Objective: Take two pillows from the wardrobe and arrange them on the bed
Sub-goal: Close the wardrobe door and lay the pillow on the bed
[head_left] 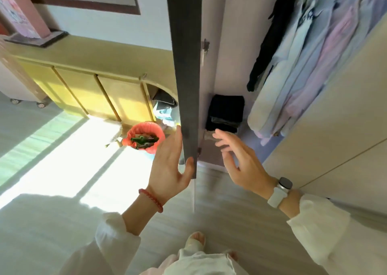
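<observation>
Head view: wardrobe [217, 69] holds hanging clothes [310, 61].

— How is the left hand [169, 170] set?
— Raised, fingers straight, thumb hooked round the door edge [185, 75], red bead bracelet at the wrist.
— And the right hand [238, 159]?
— Stretched forward, fingers loosely spread, holding nothing; a white watch on the wrist, white sleeves on both arms.
</observation>
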{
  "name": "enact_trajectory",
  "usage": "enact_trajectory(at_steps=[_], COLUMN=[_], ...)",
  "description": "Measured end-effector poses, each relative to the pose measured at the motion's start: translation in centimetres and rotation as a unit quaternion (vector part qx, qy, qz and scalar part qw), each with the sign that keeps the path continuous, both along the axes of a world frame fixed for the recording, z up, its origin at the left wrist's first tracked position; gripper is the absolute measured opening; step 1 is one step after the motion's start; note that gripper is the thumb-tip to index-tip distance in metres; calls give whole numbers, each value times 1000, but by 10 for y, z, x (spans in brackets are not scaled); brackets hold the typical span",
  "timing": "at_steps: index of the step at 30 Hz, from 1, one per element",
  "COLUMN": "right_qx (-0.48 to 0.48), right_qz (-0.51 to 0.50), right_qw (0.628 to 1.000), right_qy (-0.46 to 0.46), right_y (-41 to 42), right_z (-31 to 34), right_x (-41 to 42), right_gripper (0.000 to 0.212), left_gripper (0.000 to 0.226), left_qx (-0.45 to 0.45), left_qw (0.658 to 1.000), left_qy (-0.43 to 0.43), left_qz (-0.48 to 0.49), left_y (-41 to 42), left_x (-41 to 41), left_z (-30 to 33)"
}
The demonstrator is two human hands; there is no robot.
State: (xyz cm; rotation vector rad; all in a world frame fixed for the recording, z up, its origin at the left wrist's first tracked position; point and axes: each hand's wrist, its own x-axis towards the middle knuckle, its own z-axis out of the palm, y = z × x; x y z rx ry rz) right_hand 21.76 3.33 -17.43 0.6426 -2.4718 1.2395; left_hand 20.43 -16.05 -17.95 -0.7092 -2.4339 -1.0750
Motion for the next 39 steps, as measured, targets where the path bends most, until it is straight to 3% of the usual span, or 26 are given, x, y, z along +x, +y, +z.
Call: enact_trajectory(at_steps=[8,13,20,30,39], right_qx=[-17,-45,-120,-180,-77], right_qz=[-145,-246,-237,-239,-265], right_qw=[989,964,952,935,942], right_qy=[-30,-93,-151,-191,-192], right_y=[76,124,177,226,262], right_z=[11,25,46,54,64], right_x=[24,8,-35,-103,-160], right_gripper=[47,49,53,69,71], left_gripper=[60,69,85,71,77], left_qx=[-62,-135,-252,-357,-416], left_qw=[988,978,957,925,898], left_qy=[74,82,104,124,145], left_qz=[-124,-139,-99,-23,13], left_y=[113,189,251,304,334], left_x=[-16,-53,-107,-159,-212], left_z=[0,15,36,51,52])
